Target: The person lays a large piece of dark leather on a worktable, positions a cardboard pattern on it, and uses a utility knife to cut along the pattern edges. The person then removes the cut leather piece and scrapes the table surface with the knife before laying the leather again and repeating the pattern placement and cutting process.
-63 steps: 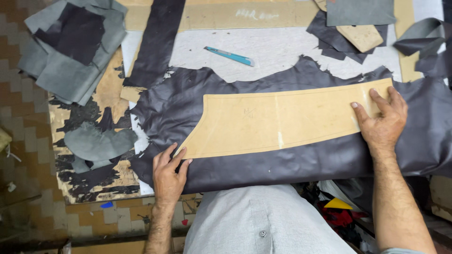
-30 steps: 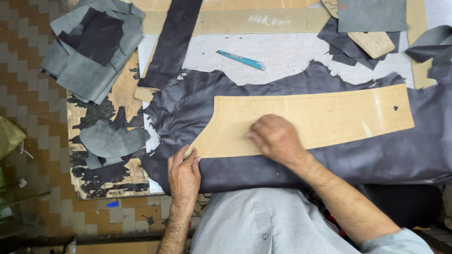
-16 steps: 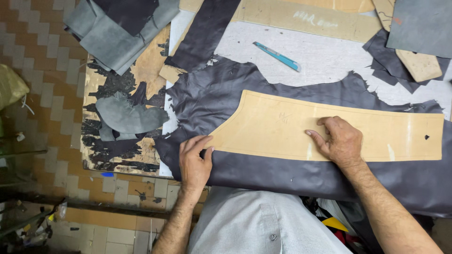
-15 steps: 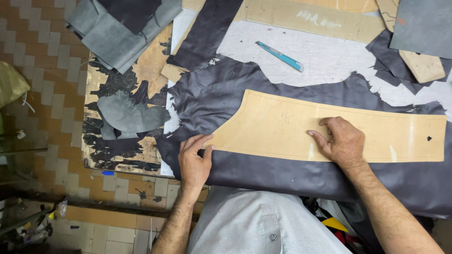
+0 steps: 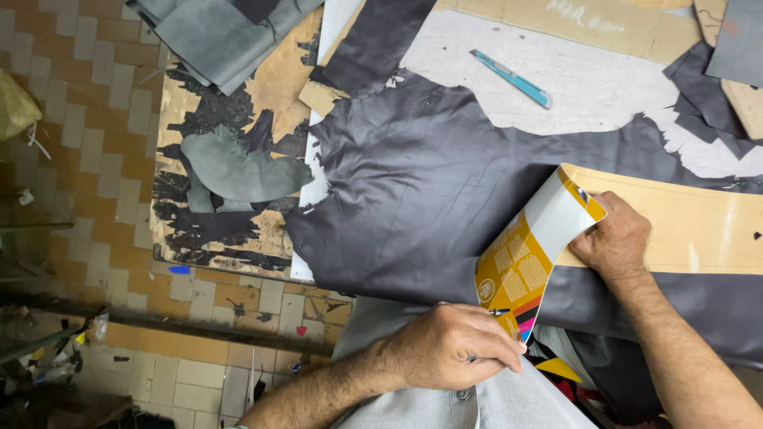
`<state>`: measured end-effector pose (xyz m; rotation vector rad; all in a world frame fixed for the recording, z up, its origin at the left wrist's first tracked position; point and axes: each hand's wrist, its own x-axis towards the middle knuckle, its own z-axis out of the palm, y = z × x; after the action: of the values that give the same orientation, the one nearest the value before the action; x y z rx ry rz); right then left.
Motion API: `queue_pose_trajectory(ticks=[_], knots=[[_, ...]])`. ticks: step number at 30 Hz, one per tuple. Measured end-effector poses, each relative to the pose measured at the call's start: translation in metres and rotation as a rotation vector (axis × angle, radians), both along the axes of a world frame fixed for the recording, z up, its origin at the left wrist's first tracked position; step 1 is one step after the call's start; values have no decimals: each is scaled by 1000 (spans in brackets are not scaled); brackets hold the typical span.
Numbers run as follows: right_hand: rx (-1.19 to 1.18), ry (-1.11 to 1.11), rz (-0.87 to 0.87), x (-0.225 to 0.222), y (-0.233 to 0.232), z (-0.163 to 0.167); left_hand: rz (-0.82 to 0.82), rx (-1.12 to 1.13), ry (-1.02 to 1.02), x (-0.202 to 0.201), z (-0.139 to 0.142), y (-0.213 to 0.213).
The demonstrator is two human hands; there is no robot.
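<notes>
A large dark grey leather hide [image 5: 413, 199] lies spread over the worktable. A long tan cardboard pattern [image 5: 691, 222] rests on it at the right. Its left end is folded up and back, showing a yellow and white printed underside [image 5: 524, 262]. My left hand [image 5: 453, 349] pinches the lifted tip near the table's front edge. My right hand [image 5: 616, 238] presses on the fold, holding the pattern against the hide.
A blue utility knife [image 5: 510, 78] lies on the white table surface [image 5: 588, 87] beyond the hide. Grey leather scraps [image 5: 238, 171] sit on a worn board [image 5: 270, 87] at the left. More dark pieces and cardboard lie at the top and right. Tiled floor [image 5: 79, 119] is left.
The pattern lay flat under both hands; now its left end is lifted and folded back. My left hand has gripped the tip, and my right hand has moved onto the fold.
</notes>
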<state>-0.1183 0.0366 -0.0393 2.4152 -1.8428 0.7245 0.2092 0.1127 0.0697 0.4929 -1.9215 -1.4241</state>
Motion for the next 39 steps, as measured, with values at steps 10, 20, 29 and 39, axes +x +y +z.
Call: queue_pose_trajectory(ticks=[10,20,29,39], knots=[[75,-27,-12,-6,4,-12,188,-83,-62,26,-8,12],[113,-39,-18,-2,9,-13,376,-80,-88,39,-29,10],[127,-20,-36,1,10,-12,979,-138,-440,91,-81,-49],[118,-35,-28,-1,9,-14,550,44,-76,64,-57,-15]])
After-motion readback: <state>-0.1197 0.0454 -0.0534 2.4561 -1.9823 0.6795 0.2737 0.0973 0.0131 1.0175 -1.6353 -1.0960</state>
